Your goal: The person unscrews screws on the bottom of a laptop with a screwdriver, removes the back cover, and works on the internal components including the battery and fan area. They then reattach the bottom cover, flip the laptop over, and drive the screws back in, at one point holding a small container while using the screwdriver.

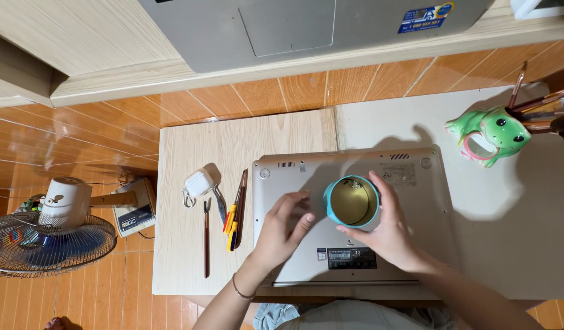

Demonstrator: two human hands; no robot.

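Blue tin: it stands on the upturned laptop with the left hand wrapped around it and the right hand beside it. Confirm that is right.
Not quite. The head view shows the right hand wrapped around the blue tin, with the left hand beside it. The tin does stand on the upturned laptop.

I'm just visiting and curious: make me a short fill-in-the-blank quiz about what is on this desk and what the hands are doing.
1. The right hand holds a round teal ____ with a gold inside.
2. The tin rests on a silver ____ lying upside down.
3. The green holder by the laptop is shaped like a ____.
4. The left hand hovers beside the tin, holding ____.

Missing words: tin; laptop; frog; nothing
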